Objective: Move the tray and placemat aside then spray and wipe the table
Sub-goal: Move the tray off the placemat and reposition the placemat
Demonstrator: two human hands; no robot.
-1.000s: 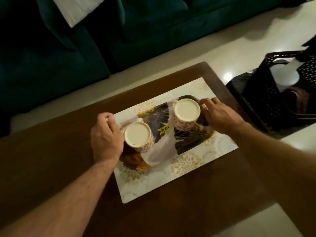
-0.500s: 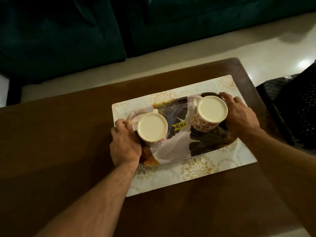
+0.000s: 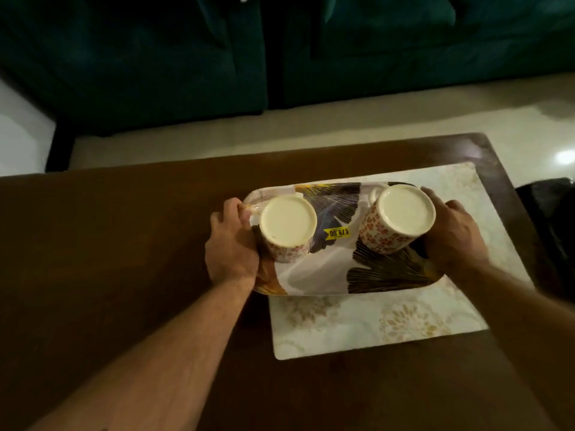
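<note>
A patterned tray (image 3: 323,269) with dark leaf prints and a yellow price sticker hangs lifted over the table, partly above the pale floral placemat (image 3: 389,325). Two floral cups stand upside down on it, one at the left (image 3: 287,227) and one at the right (image 3: 401,217). My left hand (image 3: 231,247) grips the tray's left end. My right hand (image 3: 451,234) grips its right end beside the right cup. The placemat lies flat on the dark wooden table (image 3: 124,259).
A dark green sofa (image 3: 280,51) runs along the far side, beyond a strip of pale floor (image 3: 311,132). A dark basket (image 3: 550,219) stands off the table's right edge. The table's bare left half stretches to the frame's edge.
Both hands have raised the tray with the cups off the placemat and carried it to the left, so its left end now overhangs the bare wood.
</note>
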